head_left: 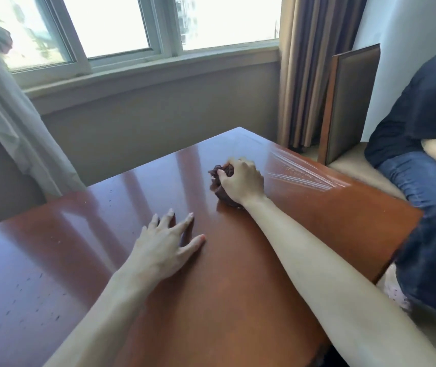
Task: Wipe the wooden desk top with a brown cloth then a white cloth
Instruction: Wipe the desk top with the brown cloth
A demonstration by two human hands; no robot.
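The glossy reddish wooden desk top [105, 234] fills the lower half of the view. My right hand [240, 180] grips a bunched brown cloth [218, 173] and holds it down on the desk toward the far right corner. Most of the cloth is hidden under the hand. Wet streaks [299, 170] shine on the wood just right of that hand. My left hand [165, 245] rests on the middle of the desk with fingers spread, holding nothing. No white cloth is in view on the desk.
A window [132, 27] and sill lie beyond the desk, with a sheer curtain [7, 115] at left and brown drapes [309, 62] at right. A framed board [352, 102] leans on the wall. Dark and denim clothing [423, 154] lies on a seat at right.
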